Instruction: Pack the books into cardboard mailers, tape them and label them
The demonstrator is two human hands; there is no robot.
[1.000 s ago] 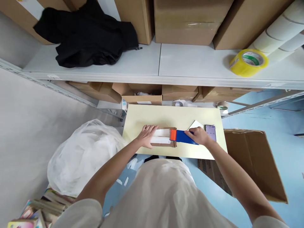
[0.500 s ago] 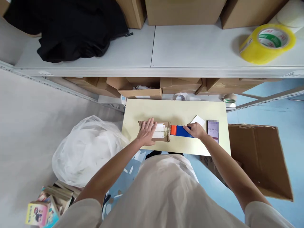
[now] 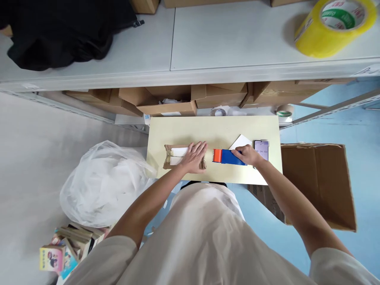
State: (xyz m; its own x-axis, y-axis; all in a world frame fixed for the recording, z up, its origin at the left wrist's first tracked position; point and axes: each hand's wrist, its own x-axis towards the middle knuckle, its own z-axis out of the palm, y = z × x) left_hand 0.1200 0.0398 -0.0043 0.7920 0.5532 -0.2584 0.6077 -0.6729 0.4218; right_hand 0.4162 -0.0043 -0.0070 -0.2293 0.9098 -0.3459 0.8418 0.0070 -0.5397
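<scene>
I see a flat brown cardboard parcel (image 3: 175, 157), white label (image 3: 179, 151) on top, lying lengthwise on the pale yellow counter (image 3: 213, 130). Just right of it, not touching, lies a blue tape dispenser (image 3: 225, 156), its orange head toward the parcel.

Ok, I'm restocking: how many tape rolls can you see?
3: a yellow roll on the top shelf; a pale roll and a green-printed roll behind the table. Others may be hidden.

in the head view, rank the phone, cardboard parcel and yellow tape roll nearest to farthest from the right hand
From the right hand, which holds the tape dispenser:
1. the phone, just to its right on the table.
2. the cardboard parcel, to the left, under the left hand.
3. the yellow tape roll, up on the shelf, far right.
</scene>
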